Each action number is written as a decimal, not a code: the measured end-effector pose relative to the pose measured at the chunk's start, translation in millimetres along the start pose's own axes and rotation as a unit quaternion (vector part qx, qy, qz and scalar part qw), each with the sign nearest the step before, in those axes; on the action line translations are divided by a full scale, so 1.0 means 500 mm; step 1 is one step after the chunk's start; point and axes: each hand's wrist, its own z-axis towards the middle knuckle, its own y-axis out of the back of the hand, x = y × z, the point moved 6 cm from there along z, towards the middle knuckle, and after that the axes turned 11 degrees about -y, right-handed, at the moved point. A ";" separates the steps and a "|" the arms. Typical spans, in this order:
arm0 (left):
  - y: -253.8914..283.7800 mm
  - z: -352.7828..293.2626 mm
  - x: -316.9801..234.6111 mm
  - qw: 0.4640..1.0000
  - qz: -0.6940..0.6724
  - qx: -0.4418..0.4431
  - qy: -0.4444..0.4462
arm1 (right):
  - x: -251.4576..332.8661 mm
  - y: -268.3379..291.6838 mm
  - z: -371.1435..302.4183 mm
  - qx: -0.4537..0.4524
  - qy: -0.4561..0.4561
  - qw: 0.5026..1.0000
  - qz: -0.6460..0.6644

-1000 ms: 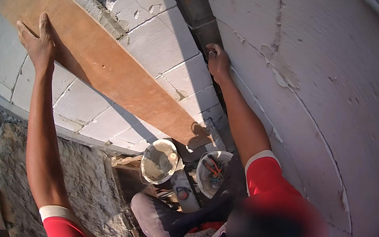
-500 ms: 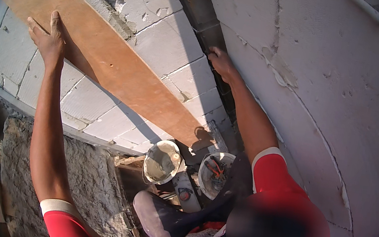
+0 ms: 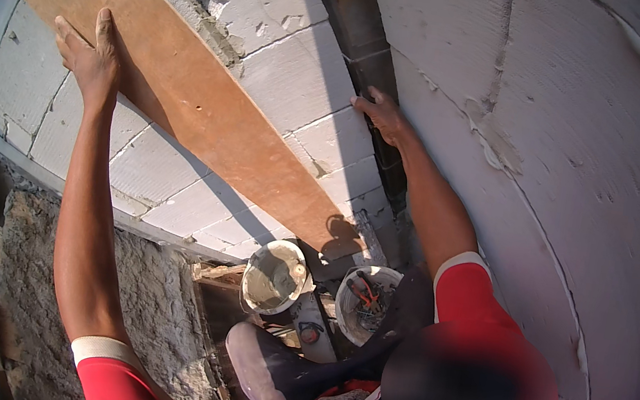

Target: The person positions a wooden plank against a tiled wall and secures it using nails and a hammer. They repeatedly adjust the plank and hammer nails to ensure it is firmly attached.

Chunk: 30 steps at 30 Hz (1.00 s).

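My left hand point(image 3: 94, 65) grips the left edge of a long brown wooden board point(image 3: 192, 115), its thumb on the board's face. The board slants from the upper left down to the lower middle, against a wall of pale blocks point(image 3: 277, 69). My right hand point(image 3: 385, 116) is at a dark, narrow gap point(image 3: 370, 58) between these blocks and the large pale wall on the right. Its fingers are bent near the block edge; in the shadow I cannot see what they hold. Dark bars cross the gap.
Below the board's lower end stand a mortar-smeared bucket point(image 3: 274, 276) and a second bucket point(image 3: 354, 333) holding red-handled tools point(image 3: 364, 291). Rough masonry point(image 3: 101, 283) lies at lower left. My bent knee point(image 3: 254, 364) is close to the buckets. A smooth pale wall point(image 3: 545, 134) rises along the right.
The view has shifted slightly, moving the board and blocks to the right in the picture. My right hand has come slightly lower along the gap. My left hand keeps its hold on the board.
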 end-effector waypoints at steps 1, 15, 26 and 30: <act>0.001 -0.002 0.003 1.000 0.007 0.002 0.004 | 0.002 -0.003 -0.006 -0.017 0.000 1.000 -0.010; 0.012 0.001 -0.012 1.000 -0.025 0.013 0.007 | -0.030 0.024 -0.038 -0.227 0.212 0.945 -0.104; 0.044 -0.012 0.002 1.000 0.007 0.016 0.015 | -0.028 -0.010 -0.055 -0.233 0.201 0.943 -0.131; 0.004 0.001 -0.035 0.999 -0.013 0.009 0.038 | -0.040 0.035 -0.029 -0.270 0.196 0.922 -0.195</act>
